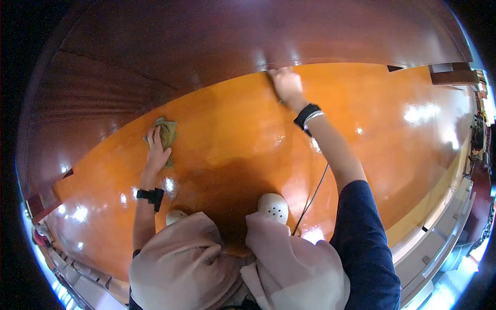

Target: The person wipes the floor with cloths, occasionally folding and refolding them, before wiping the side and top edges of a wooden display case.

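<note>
My left hand presses on a crumpled olive-green cloth that lies on the glossy orange-brown floor, its fingers bent over the cloth's near side. Farther out, my right hand is closed and smeared by motion at the lower edge of a dark reddish-brown furniture panel. Along that hand's left side shows a dark, flat thing, mostly covered by the fingers; its kind cannot be made out. Both wrists wear black bands.
White clogs stand under my bent knees. A thin dark cable runs over the floor beside the right clog. The brown panel spans the far side, with a dark furniture foot at the right. Pale furniture lines the lower right.
</note>
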Demonstrator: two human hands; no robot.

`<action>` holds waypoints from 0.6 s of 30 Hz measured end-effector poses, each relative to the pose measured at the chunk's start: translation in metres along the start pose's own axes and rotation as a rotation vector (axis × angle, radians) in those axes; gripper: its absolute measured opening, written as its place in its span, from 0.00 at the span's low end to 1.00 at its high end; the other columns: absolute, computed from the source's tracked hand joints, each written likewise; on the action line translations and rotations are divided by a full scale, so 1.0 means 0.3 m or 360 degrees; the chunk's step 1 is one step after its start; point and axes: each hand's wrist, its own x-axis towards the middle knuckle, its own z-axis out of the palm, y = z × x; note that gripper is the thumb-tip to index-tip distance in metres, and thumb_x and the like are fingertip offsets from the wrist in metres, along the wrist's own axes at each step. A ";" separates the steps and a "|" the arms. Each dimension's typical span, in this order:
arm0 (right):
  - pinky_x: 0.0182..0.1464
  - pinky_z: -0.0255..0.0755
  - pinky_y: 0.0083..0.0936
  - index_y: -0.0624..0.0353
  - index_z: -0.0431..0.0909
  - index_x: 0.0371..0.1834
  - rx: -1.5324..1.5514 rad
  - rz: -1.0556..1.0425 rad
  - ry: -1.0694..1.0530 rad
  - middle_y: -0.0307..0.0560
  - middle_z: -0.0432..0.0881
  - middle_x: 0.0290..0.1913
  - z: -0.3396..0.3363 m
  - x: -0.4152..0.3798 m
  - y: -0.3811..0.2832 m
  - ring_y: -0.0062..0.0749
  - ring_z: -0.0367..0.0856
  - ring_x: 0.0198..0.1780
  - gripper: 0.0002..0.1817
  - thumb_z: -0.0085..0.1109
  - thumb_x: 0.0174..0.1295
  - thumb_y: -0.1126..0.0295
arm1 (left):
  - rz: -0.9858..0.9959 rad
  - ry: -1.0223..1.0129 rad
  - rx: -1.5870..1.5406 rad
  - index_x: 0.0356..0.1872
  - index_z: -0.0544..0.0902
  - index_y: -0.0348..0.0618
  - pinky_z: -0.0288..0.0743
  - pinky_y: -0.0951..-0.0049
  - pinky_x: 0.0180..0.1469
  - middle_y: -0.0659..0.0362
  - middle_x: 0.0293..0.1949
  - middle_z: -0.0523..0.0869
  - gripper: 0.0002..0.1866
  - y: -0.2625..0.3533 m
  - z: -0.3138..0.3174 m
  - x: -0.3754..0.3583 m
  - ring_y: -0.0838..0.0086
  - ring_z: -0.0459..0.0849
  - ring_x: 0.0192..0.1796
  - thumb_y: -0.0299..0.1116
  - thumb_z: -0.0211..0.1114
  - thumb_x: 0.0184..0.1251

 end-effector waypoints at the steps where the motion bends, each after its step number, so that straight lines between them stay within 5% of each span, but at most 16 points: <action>1: 0.38 0.78 0.33 0.47 0.77 0.48 -0.0175 0.0237 -0.0267 0.52 0.81 0.42 0.025 0.055 0.072 0.43 0.81 0.43 0.15 0.44 0.62 0.68 | -0.0008 -0.0004 0.0003 0.68 0.49 0.47 0.74 0.56 0.52 0.52 0.69 0.45 0.41 0.004 -0.001 -0.004 0.46 0.68 0.59 0.27 0.58 0.52; 3: 0.49 0.74 0.39 0.56 0.74 0.50 0.0673 0.0937 0.0003 0.54 0.75 0.53 0.015 0.055 0.240 0.46 0.77 0.51 0.16 0.39 0.63 0.67 | -0.0069 -0.0047 0.0071 0.69 0.47 0.46 0.74 0.57 0.51 0.52 0.69 0.44 0.41 0.019 -0.004 -0.009 0.46 0.67 0.59 0.27 0.58 0.53; 4: 0.51 0.73 0.39 0.55 0.73 0.50 0.0128 0.0835 -0.0001 0.52 0.75 0.54 0.091 0.022 0.358 0.48 0.76 0.52 0.16 0.40 0.63 0.68 | -0.0073 -0.0050 0.0078 0.69 0.47 0.46 0.74 0.57 0.51 0.52 0.69 0.44 0.41 0.026 -0.006 -0.010 0.46 0.67 0.59 0.27 0.58 0.53; 6: 0.60 0.66 0.35 0.45 0.67 0.61 0.0503 0.1275 0.0210 0.49 0.67 0.62 0.053 -0.100 0.511 0.48 0.69 0.60 0.23 0.41 0.61 0.68 | -0.0148 -0.0135 0.0081 0.70 0.46 0.46 0.75 0.56 0.49 0.51 0.70 0.43 0.42 0.036 -0.004 -0.011 0.46 0.69 0.57 0.27 0.57 0.54; 7: 0.62 0.60 0.37 0.51 0.63 0.64 0.0827 0.1374 0.0473 0.50 0.67 0.63 0.046 -0.197 0.575 0.48 0.65 0.63 0.31 0.37 0.63 0.44 | -0.0142 -0.0128 0.0082 0.70 0.46 0.46 0.75 0.56 0.49 0.51 0.70 0.43 0.42 0.014 0.006 -0.005 0.46 0.69 0.57 0.27 0.57 0.54; 8: 0.63 0.58 0.36 0.49 0.62 0.65 0.0987 0.1863 0.0493 0.49 0.65 0.65 -0.009 -0.264 0.600 0.47 0.64 0.64 0.34 0.40 0.61 0.40 | 0.0053 0.0019 0.0132 0.70 0.46 0.46 0.75 0.57 0.48 0.52 0.70 0.43 0.42 -0.022 0.030 -0.006 0.46 0.71 0.56 0.28 0.57 0.55; 9: 0.63 0.59 0.36 0.48 0.62 0.65 0.0665 0.1689 0.0538 0.50 0.66 0.64 0.144 -0.400 0.766 0.47 0.65 0.63 0.34 0.40 0.61 0.40 | 0.0251 0.0163 0.0176 0.70 0.46 0.46 0.76 0.57 0.46 0.52 0.71 0.42 0.42 -0.037 0.046 -0.006 0.46 0.73 0.54 0.29 0.57 0.55; 10: 0.62 0.59 0.36 0.54 0.62 0.65 0.0274 0.1566 0.0343 0.53 0.65 0.64 0.063 -0.515 0.754 0.47 0.66 0.63 0.36 0.38 0.61 0.39 | 0.0267 0.0166 0.0167 0.70 0.46 0.46 0.76 0.57 0.46 0.52 0.71 0.42 0.42 -0.029 0.048 -0.003 0.46 0.73 0.54 0.29 0.57 0.55; 11: 0.62 0.61 0.37 0.50 0.62 0.65 0.0579 0.1857 0.0451 0.54 0.63 0.65 0.097 -0.628 0.818 0.50 0.67 0.61 0.32 0.36 0.64 0.42 | 0.0158 0.0090 0.0142 0.70 0.46 0.46 0.77 0.58 0.45 0.53 0.71 0.42 0.41 -0.025 0.038 0.004 0.46 0.74 0.52 0.29 0.57 0.55; 12: 0.61 0.61 0.39 0.46 0.63 0.65 0.0293 0.1894 0.0197 0.53 0.64 0.64 0.117 -0.759 0.859 0.53 0.68 0.60 0.31 0.36 0.64 0.42 | 0.0048 0.0016 0.0123 0.70 0.46 0.46 0.77 0.59 0.44 0.53 0.71 0.41 0.41 -0.020 0.029 0.002 0.47 0.75 0.51 0.29 0.57 0.56; 13: 0.60 0.63 0.41 0.41 0.63 0.65 0.0449 0.2170 0.0306 0.53 0.63 0.63 0.115 -0.876 0.866 0.55 0.69 0.59 0.29 0.36 0.64 0.43 | 0.0064 0.0016 0.0125 0.70 0.46 0.46 0.77 0.59 0.44 0.53 0.71 0.41 0.41 -0.017 0.023 0.003 0.47 0.75 0.51 0.29 0.57 0.56; 14: 0.59 0.65 0.42 0.44 0.62 0.66 0.0217 0.2171 0.0077 0.56 0.61 0.63 0.062 -0.962 0.817 0.54 0.69 0.59 0.30 0.37 0.64 0.44 | 0.0046 -0.0014 0.0143 0.70 0.46 0.46 0.77 0.59 0.44 0.53 0.71 0.41 0.41 -0.011 0.019 0.003 0.48 0.75 0.51 0.29 0.57 0.56; 17: 0.57 0.68 0.40 0.43 0.61 0.66 0.0085 0.2299 0.0304 0.59 0.59 0.63 0.205 -1.267 0.820 0.57 0.71 0.55 0.25 0.42 0.63 0.64 | 0.0020 -0.0040 0.0109 0.70 0.46 0.47 0.77 0.60 0.43 0.54 0.71 0.41 0.41 0.012 0.013 0.008 0.49 0.76 0.51 0.30 0.57 0.57; 18: 0.55 0.70 0.40 0.41 0.62 0.66 -0.0359 0.2086 -0.0203 0.60 0.60 0.62 0.331 -1.386 0.900 0.56 0.73 0.53 0.25 0.42 0.63 0.65 | -0.0008 -0.0041 0.0066 0.70 0.46 0.47 0.77 0.61 0.42 0.54 0.71 0.41 0.41 0.015 0.016 0.001 0.50 0.76 0.51 0.30 0.57 0.57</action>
